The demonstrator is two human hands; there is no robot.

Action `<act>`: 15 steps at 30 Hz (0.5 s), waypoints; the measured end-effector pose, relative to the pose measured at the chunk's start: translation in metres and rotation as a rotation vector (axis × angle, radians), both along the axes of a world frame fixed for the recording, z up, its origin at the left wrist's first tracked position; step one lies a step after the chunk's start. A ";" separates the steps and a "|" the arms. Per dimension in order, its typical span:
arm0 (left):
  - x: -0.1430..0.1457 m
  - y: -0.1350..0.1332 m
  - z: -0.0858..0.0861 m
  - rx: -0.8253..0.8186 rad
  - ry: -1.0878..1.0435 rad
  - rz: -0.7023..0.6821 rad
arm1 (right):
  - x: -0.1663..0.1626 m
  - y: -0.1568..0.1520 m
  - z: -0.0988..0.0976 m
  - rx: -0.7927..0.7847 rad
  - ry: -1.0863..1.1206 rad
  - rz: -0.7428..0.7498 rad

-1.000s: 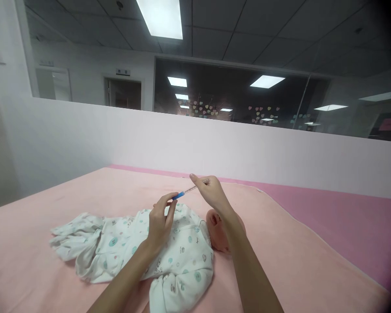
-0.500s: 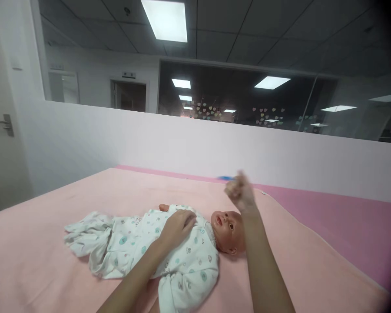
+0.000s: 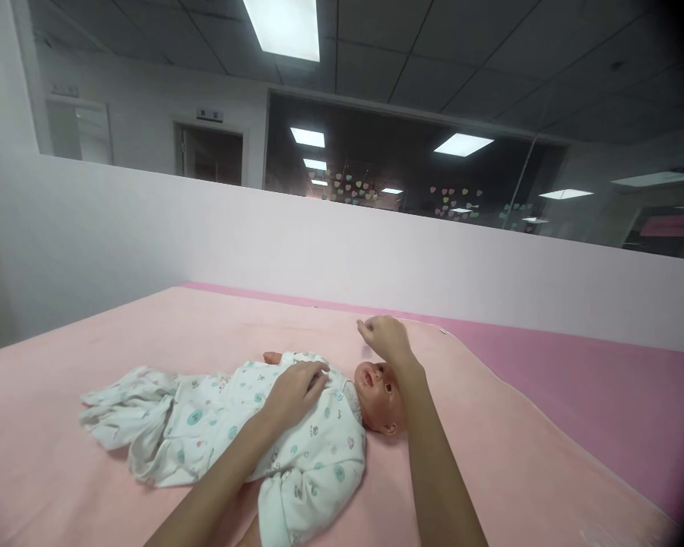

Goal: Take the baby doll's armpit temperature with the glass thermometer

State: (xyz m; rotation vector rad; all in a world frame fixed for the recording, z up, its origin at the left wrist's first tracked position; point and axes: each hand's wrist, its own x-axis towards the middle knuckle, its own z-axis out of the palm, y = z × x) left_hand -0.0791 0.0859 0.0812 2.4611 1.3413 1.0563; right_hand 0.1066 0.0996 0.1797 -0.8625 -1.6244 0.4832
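A baby doll [image 3: 381,395] lies on its back on the pink sheet, head to the right, dressed in a white printed outfit [image 3: 216,414]. My left hand [image 3: 297,389] lies flat on the doll's chest, fingers stretched out over the cloth. Above the doll's head hovers my right hand [image 3: 386,336], with its fingers curled together and the wrist bent. Whatever it grips is hidden by the fingers; only a faint smear shows beneath them. My right forearm covers part of the doll's head.
A pink sheet [image 3: 165,327] covers the surface, with a darker pink mat [image 3: 593,395] showing at the right. Behind stands a low white wall [image 3: 296,243] with a window [image 3: 410,167] above it, heart stickers on the glass.
My right hand has turned over and come left and slightly down above the doll's head. The blue thing that stuck out of it is out of sight. My left hand stays on the chest.
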 end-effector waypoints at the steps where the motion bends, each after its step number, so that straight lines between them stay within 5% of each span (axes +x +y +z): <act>1: 0.000 0.000 0.000 0.005 0.000 0.006 | -0.005 -0.004 0.002 0.024 0.016 0.002; 7: 0.001 -0.002 0.000 0.060 0.058 0.026 | -0.019 -0.023 0.008 0.030 0.027 0.341; 12: 0.003 -0.005 0.001 0.180 0.130 -0.029 | -0.039 -0.003 -0.012 0.129 -0.234 -0.102; 15: 0.007 -0.008 0.001 0.250 0.207 -0.058 | -0.042 -0.012 -0.005 0.266 -0.292 -0.173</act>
